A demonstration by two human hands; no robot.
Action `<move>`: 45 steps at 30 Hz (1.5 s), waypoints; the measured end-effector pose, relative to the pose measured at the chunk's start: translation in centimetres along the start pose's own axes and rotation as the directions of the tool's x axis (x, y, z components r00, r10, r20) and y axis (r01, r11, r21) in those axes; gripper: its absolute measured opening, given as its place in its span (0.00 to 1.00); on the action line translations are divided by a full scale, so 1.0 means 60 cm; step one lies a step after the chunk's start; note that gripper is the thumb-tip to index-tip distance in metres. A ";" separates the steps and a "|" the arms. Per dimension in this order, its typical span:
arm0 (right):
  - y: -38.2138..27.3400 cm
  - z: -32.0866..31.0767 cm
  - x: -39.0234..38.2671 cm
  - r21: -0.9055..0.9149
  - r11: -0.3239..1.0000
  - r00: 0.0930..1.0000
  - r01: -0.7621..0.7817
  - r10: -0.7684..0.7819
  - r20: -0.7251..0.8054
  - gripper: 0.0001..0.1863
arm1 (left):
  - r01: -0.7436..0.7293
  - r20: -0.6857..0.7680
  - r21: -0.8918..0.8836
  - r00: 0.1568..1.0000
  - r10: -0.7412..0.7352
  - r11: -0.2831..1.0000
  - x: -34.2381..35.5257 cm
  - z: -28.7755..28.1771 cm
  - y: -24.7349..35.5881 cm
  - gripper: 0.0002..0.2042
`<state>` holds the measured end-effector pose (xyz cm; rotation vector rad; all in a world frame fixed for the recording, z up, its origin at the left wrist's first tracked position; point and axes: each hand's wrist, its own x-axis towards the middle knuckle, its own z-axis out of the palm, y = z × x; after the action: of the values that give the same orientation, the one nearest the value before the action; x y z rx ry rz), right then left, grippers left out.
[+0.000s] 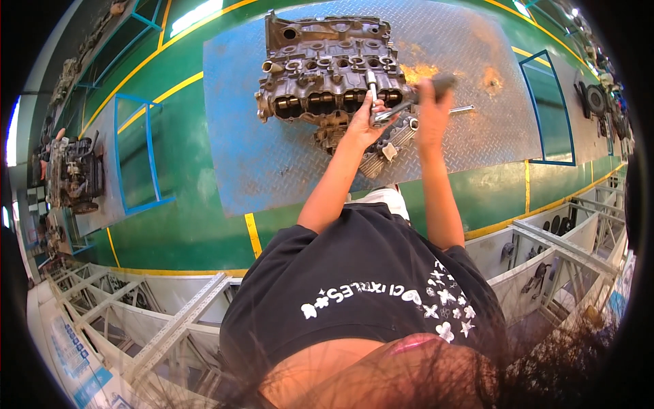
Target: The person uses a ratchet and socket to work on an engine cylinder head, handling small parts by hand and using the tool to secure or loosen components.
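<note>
My left hand (pixel 366 127) is closed around the head end of a ratchet wrench (pixel 381 118), with a shiny socket extension (pixel 371 83) pointing away from me toward the engine. Smeared by motion, my right hand (pixel 434 109) grips the wrench's dark handle. Beyond the hands lies a grimy engine cylinder head (pixel 327 65) with a row of round openings. I cannot tell whether the socket touches a bolt. Nearer to me, partly behind my left arm, is a finned metal engine part (pixel 373 163).
A chrome bar (pixel 463 109) lies right of my hands on the worn treadplate tabletop (pixel 259 163). Rusty orange stains mark its far right. Blue metal frames (pixel 139 150) stand at both sides. Another engine (pixel 76 174) sits far left. Pale metal racks (pixel 177 320) are close to me.
</note>
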<state>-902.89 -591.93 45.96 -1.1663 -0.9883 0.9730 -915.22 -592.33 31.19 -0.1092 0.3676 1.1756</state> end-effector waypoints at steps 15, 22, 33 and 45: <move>0.209 -0.114 -0.015 0.308 0.690 0.618 -0.655 0.724 -0.306 0.14 | 0.004 0.028 -0.096 1.000 -0.001 0.995 0.002 -0.019 0.005 0.21; -0.021 0.060 -0.029 -0.186 0.965 0.974 0.182 -0.152 0.166 0.21 | -0.030 0.027 0.104 0.999 0.028 0.994 0.001 0.001 -0.016 0.18; 0.258 -0.188 0.010 0.514 0.363 0.467 -0.777 0.881 0.083 0.18 | -0.021 -0.069 0.014 0.997 0.022 1.000 0.019 0.020 -0.029 0.22; -0.009 0.052 -0.055 -0.353 0.852 0.919 0.388 -0.389 0.070 0.20 | -0.153 -0.243 0.354 0.938 0.248 0.923 -0.049 0.136 -0.047 0.19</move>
<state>-906.72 -594.32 46.56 -1.1990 -1.3779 0.4721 -911.78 -593.80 39.54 0.0568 0.8428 1.2893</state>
